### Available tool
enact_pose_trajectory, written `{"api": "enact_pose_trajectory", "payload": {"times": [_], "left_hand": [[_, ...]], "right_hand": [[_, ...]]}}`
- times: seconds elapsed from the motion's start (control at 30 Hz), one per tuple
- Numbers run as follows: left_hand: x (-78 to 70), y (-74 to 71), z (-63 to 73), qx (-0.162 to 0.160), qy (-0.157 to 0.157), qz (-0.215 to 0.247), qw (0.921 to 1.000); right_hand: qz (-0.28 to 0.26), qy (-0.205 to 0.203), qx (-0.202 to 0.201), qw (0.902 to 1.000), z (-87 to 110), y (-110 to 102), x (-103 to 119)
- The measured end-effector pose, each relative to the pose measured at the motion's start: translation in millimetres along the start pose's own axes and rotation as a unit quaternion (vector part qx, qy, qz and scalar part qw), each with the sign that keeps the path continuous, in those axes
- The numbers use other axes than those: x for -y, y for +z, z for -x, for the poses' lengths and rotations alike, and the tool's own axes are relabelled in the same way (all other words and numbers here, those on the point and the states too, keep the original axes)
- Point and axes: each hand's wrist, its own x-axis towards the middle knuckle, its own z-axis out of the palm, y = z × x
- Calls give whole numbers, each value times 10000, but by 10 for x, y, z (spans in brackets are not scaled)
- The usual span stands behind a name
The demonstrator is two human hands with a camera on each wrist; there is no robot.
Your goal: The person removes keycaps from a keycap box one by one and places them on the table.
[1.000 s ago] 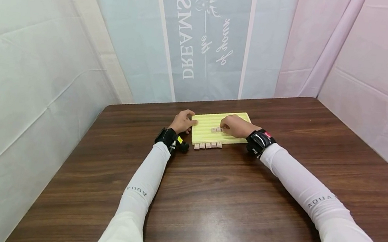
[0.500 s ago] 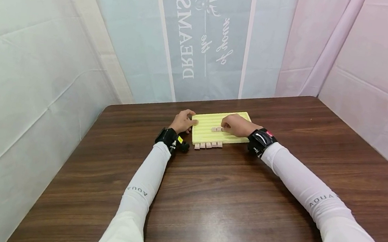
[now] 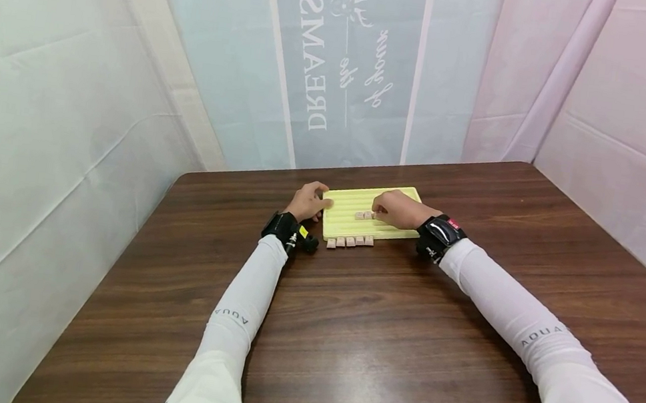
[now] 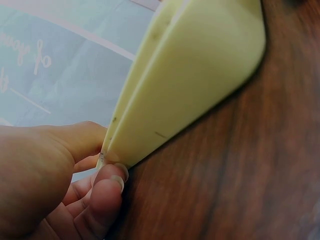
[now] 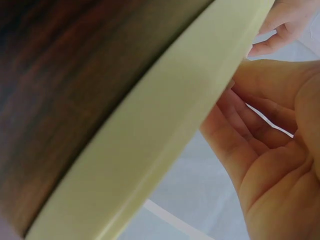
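Note:
A pale yellow tray (image 3: 353, 200) with raised ridges lies toward the far side of the table. My left hand (image 3: 306, 202) grips its left end, thumb over the rim; in the left wrist view the fingertips (image 4: 107, 195) press against the tray's outer wall. On the tray, small pale pinkish keycaps (image 3: 363, 215) sit side by side along a ridge. At the right end of that short row, my right hand (image 3: 399, 209) pinches a keycap, mostly hidden by the fingers. The right wrist view has the tray's side wall (image 5: 135, 135) covering the fingertips.
Several more keycaps (image 3: 350, 242) stand in a line on the table along the tray's front edge. The dark wood table (image 3: 356, 326) stretches toward the body. Pale fabric curtains (image 3: 352, 64) hang behind it and at both sides.
The head view has shifted slightly. Both hands stay at nearly the same places on the tray, and the keycaps show no clear movement.

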Motion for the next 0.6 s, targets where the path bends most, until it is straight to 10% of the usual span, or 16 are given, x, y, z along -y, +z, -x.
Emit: {"api": "enact_pose_trajectory", "payload": {"times": [0.6], "left_hand": [[16, -13, -27, 65, 2, 147, 9999]], "right_hand": [[-168, 161, 199, 9995, 36, -81, -83]]}}
